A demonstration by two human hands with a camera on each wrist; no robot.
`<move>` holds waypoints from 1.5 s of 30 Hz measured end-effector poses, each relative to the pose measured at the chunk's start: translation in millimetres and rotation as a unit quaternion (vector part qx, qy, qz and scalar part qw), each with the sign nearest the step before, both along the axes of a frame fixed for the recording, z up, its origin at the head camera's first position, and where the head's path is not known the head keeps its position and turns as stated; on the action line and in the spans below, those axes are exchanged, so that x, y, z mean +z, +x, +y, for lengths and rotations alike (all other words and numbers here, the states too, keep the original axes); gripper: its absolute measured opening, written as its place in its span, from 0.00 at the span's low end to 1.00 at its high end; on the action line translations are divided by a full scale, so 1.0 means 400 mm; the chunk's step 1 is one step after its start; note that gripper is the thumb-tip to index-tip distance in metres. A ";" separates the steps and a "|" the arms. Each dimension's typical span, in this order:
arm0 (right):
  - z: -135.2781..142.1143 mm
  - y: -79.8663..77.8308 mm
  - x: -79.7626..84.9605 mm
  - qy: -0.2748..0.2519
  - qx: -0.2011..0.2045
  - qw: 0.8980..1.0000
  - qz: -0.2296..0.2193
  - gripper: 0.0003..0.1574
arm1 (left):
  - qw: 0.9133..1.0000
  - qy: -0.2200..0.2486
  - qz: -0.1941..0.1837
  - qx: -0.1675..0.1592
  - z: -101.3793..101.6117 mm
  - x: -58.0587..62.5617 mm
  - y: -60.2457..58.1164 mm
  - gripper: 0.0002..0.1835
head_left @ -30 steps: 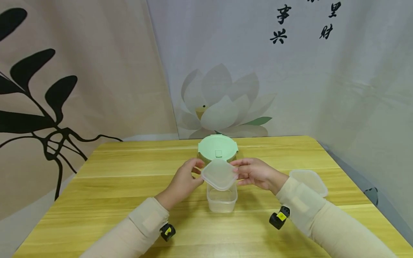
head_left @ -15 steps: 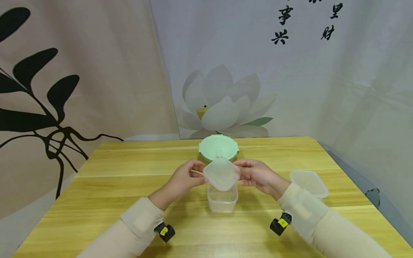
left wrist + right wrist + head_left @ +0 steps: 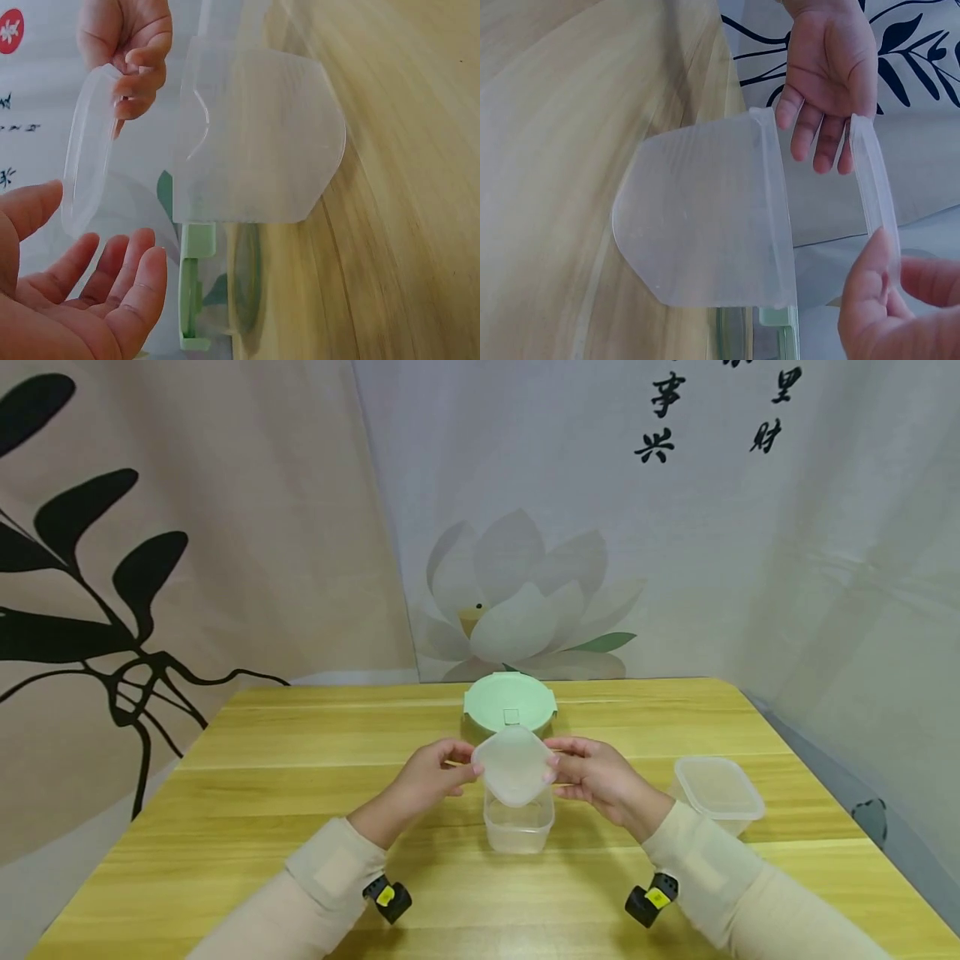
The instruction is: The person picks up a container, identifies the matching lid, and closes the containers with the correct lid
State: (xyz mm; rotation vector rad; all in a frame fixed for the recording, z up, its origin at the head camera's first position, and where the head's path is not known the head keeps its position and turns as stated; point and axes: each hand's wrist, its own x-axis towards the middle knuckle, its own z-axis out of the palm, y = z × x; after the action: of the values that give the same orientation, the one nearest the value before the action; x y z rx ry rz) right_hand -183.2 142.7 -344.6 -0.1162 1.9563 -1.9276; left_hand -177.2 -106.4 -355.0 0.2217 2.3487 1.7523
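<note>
My right hand (image 3: pixel 603 777) pinches the edge of a translucent square plastic lid (image 3: pixel 513 768) between thumb and fingers. The lid is tilted above a clear plastic food container (image 3: pixel 519 837), apart from it. My left hand (image 3: pixel 420 781) is at the lid's opposite corner, its thumb tip at or very near the edge. In the left wrist view, the fingers of the left hand (image 3: pixel 97 292) are loosely spread, not curled round the lid (image 3: pixel 88 154). The right wrist view shows the right hand's thumb and fingers on either side of the lid (image 3: pixel 876 180).
Behind the clear container stands a round box with a light green lid (image 3: pixel 510 700). Another clear container with a lid (image 3: pixel 720 789) sits at the right, partly behind the right sleeve. All stand on a wooden table (image 3: pixel 262 777), with a printed curtain (image 3: pixel 675 568) behind it.
The lid has turned slightly and tilted to face me more. My left hand pulled back a little, then its thumb came to the lid's corner. More of the right-hand container shows.
</note>
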 end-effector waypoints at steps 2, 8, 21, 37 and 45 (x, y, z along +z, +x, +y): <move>-0.001 0.001 0.000 -0.001 -0.005 1.000 -0.002 0.27 | 1.000 -0.007 0.006 -0.001 0.000 -0.004 -0.001 0.12; -0.002 0.005 0.003 -0.011 -0.004 1.000 -0.013 0.29 | 0.999 -0.023 0.028 0.012 0.006 -0.014 -0.005 0.10; -0.012 0.006 0.010 -0.022 -0.005 1.000 -0.012 0.31 | 0.998 0.039 0.001 0.040 0.022 -0.012 -0.015 0.14; -0.031 0.009 -0.003 -0.003 0.003 1.000 -0.019 0.29 | 0.991 0.096 -0.069 0.066 0.033 0.016 -0.022 0.13; -0.024 -0.003 0.008 0.034 0.012 0.999 -0.016 0.27 | 0.992 0.090 -0.075 0.054 0.032 0.028 -0.021 0.12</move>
State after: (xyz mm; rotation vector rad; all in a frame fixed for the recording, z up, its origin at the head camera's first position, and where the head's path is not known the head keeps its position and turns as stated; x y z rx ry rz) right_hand -184.6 133.0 -341.3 -0.0890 1.9877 -1.8338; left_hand -185.6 -93.8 -343.8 -0.0128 2.1363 1.9581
